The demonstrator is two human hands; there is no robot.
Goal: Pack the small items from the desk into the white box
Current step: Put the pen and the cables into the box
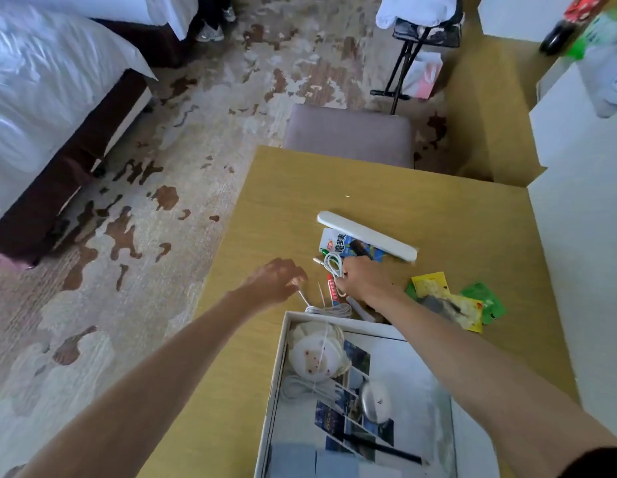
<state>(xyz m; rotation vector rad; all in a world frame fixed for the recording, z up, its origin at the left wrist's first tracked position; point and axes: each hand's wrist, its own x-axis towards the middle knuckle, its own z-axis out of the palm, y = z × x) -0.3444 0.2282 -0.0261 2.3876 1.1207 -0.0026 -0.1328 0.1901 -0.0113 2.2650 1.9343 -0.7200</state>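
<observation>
A yellow wood-grain desk point(286, 188) is filling the middle of the view, standing on a pale carpet point(203, 108) blotched with brown. A padded mauve stool point(348, 136) is sitting tucked against the desk's far edge, and a bed point(41, 98) with white linen is lying along the left of the room. White cabinet panels point(583, 215) are rising on the right.

The white box point(276, 374) is sitting open at the near edge of the desk, already holding a round white pad, a coiled white cable, a silvery oval case, photo prints and a black pen point(383, 446).

The right hand point(365, 281) is reaching past the box's far wall with fingers curled shut on a looped white cable point(333, 262). The left hand point(276, 277) is hovering over the desk's left part, fingers loosely spread and holding nothing that can be made out.

Just beyond the hands a long white case point(365, 239) is lying diagonally, overlapping a blue-and-white packet point(338, 243). A second white cable point(329, 310) is resting against the box's far wall. Yellow point(434, 288) and green snack packets point(486, 301) are lying to the right of the right forearm.
</observation>
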